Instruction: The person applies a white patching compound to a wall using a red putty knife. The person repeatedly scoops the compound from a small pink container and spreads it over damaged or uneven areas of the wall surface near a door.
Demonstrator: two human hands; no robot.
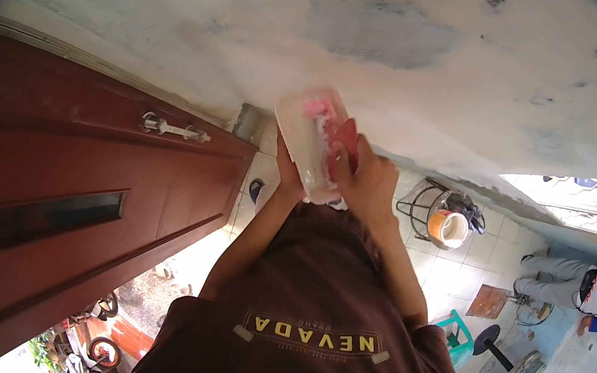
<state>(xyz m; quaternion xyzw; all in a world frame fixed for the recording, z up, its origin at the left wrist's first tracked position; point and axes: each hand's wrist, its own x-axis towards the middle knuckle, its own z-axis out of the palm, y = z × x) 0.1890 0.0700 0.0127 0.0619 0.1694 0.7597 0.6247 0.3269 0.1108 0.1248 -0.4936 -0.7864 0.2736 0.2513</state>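
My left hand (288, 173) grips a pale, see-through plastic container (294, 126) from its left side and underneath, tilted in front of my chest. Some of the left fingers are hidden behind it. Inside is whitish paste, with a pink patch near the far end. My right hand (373, 185) is closed around a red putty scraper (344, 141), whose edge lies at or against the paste and the container's right side. Just beyond both hands rises a wall (202, 58) smeared with whitish filler, with grey patches showing.
A brown door (81, 156) with a metal handle (173, 128) stands to the left. On the right, an orange-and-white tub (448, 227) rests on a round stool (412, 209). Farther right are a green stool (454, 338) and another person (588, 294) beside a wall.
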